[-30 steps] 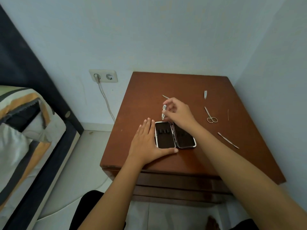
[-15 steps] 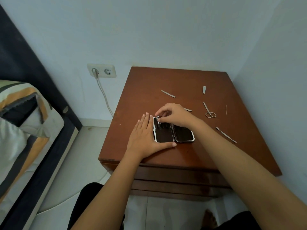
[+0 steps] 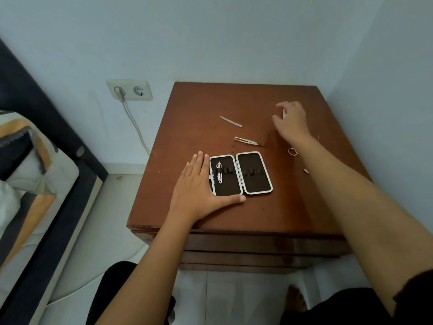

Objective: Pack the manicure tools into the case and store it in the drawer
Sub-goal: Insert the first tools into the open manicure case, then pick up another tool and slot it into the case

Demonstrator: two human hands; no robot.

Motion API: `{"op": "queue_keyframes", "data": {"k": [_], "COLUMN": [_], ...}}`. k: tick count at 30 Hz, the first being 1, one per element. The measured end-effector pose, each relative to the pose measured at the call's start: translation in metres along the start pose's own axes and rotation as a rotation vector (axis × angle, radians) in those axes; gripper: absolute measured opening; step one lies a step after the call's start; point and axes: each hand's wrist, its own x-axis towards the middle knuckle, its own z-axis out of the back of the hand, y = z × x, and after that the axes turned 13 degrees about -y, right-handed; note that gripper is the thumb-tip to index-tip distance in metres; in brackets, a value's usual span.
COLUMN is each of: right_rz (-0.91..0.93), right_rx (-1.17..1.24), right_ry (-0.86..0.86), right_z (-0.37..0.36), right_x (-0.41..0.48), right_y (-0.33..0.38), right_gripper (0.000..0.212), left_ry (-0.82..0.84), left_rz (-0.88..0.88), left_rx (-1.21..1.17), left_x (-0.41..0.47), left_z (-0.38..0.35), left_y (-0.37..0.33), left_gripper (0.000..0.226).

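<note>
The manicure case [image 3: 254,160] lies open on the brown nightstand [image 3: 201,109], dark lining up. A nail clipper [image 3: 219,174] sits under a loop in its left half. My left hand [image 3: 195,187] rests flat against the case's left edge, thumb along its front. My right hand [image 3: 293,120] hovers at the far right, fingers apart and curled over a small metal tool [image 3: 284,112]; I cannot tell whether they touch it. A nail file [image 3: 230,121] and tweezers [image 3: 246,140] lie behind the case. Scissors [image 3: 292,151] and another tool [image 3: 305,171] are mostly hidden by my forearm.
The drawer fronts [image 3: 257,247] below the top are closed. Walls stand close behind and to the right. A socket [image 3: 128,90] with a plugged cable is on the left wall, and a bed [image 3: 28,174] is farther left. My knees are below the nightstand.
My right hand carried the nail clipper to the case's left half, left it under the loop, then moved away to the far right. My left hand stayed against the case.
</note>
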Motion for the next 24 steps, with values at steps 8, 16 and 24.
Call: {"op": "queue_keyframes", "data": {"k": [8,16,24], "right_rz": [-0.061,-0.046,0.049], "right_rx": [-0.130,-0.090,-0.172], "right_ry": [0.024,-0.061,0.144], "right_z": [-0.016,-0.019,-0.023], "right_x": [0.030,0.015,0.007], "right_y": [-0.020,-0.008,0.004], "right_gripper": [0.039,0.024,0.033], "left_ry": [-0.016,-0.017,-0.009], "left_rz": [0.005,0.009,0.012], "left_rx": [0.002,-0.010,-0.014], "left_x": [0.003,0.003,0.002], "left_z": [-0.001,-0.001,0.001], "left_y": [0.002,0.002,0.000], "left_gripper": [0.133,0.131,0.131]}}
